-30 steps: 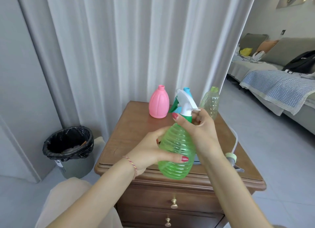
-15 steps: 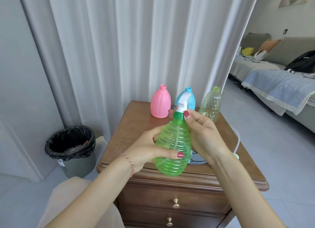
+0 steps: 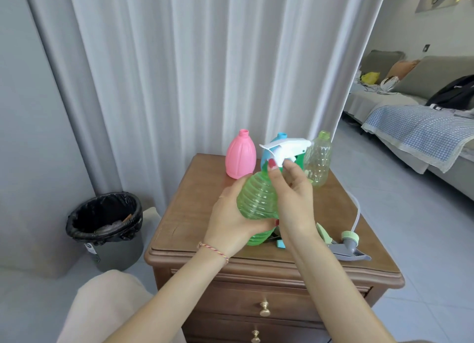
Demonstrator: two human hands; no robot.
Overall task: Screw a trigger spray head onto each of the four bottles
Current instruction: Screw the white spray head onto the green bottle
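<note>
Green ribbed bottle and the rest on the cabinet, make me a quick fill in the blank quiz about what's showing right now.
1. The left hand grips the green ribbed bottle while the right hand pinches its ____ trigger head.
2. The open-necked bottle farthest left is ____.
3. The bin beside the cabinet has a ____ liner.

Missing words: white; pink; black

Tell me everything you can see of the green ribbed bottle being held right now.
The green ribbed bottle is translucent plastic with horizontal ridges around a rounded body, and looks empty. It is held above the wooden cabinet, leaning slightly. The left hand cups its lower body; the right hand grips at the neck, where a white trigger spray head with a green collar sits on top, nozzle pointing right. How far it is screwed down cannot be told.
</note>
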